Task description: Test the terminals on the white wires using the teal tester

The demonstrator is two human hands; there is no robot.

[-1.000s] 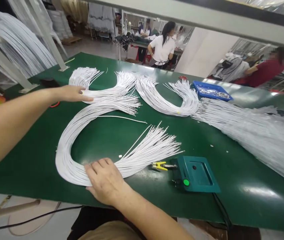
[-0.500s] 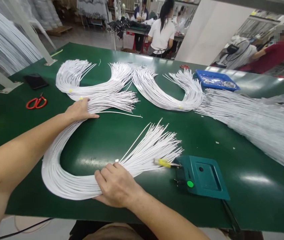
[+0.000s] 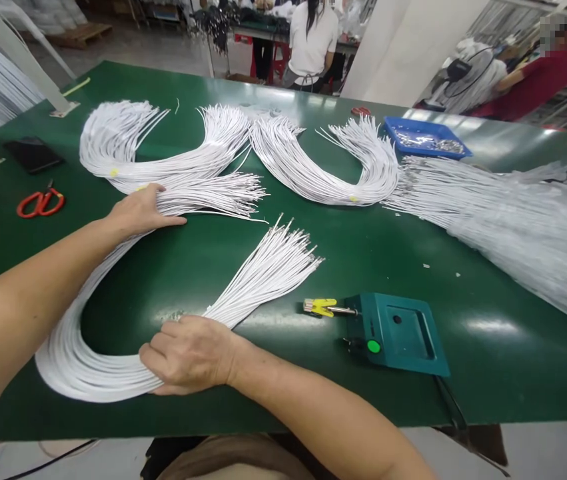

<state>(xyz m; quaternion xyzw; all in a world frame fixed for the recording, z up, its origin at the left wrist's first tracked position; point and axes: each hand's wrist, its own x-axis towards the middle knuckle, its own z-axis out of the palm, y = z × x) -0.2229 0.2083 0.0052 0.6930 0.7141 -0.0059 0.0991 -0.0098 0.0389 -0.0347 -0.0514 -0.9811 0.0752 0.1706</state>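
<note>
A thick bundle of white wires (image 3: 94,377) curves in a U across the front left of the green table. My right hand (image 3: 190,353) is wrapped round its lower arm, and the loose ends fan out beyond it to the upper right. My left hand (image 3: 138,210) grips the other arm of the same bundle, thumb stretched along it; its wire ends spread to the right of that hand. Beyond the left hand rests a second curved white bundle (image 3: 163,167) with a yellow mark. Another bent bundle (image 3: 323,183) lies to its right.
A teal device (image 3: 398,337) with a yellow clip (image 3: 320,307) stands front right. Red-handled scissors (image 3: 40,202) and a black phone (image 3: 33,155) lie left. A blue tray (image 3: 426,138) holds small metal parts. Plastic-wrapped wires (image 3: 513,227) cover the right. People work behind.
My right hand has moved left with the lower arm of the bundle, and its fanned ends have drawn away from the yellow clip. The left hand keeps its hold. The view has tilted down slightly.
</note>
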